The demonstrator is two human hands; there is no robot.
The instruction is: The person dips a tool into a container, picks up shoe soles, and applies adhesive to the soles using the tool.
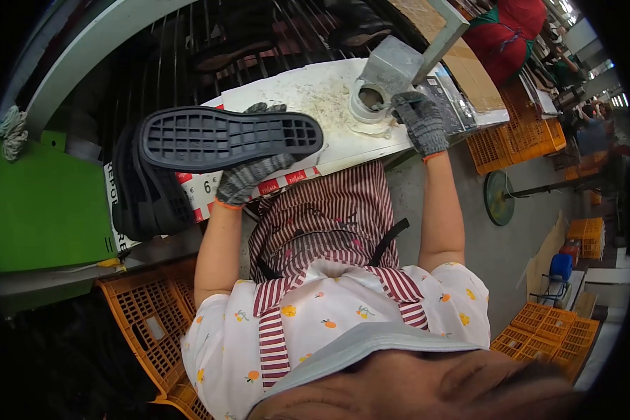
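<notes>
My left hand (243, 180), in a grey knit glove with an orange cuff, is closed around the waist of a black shoe sole (224, 139). The sole's grid-patterned hollow side faces up, and it lies level above the bench. Fingertips show past its far edge. My right hand (425, 126), gloved alike, is closed beside a small white pot (365, 102) with a dark opening. A slim dark piece shows between its fingers and the pot; its kind is too small to tell. Dried residue stains the paper around the pot.
More black soles (145, 199) are stacked at the bench's left end, beside a green panel (45, 203). A grey metal box (393, 61) and a bench post (442, 40) stand behind the pot. Orange crates (150, 318) sit below left. Another person in red (514, 28) stands at far right.
</notes>
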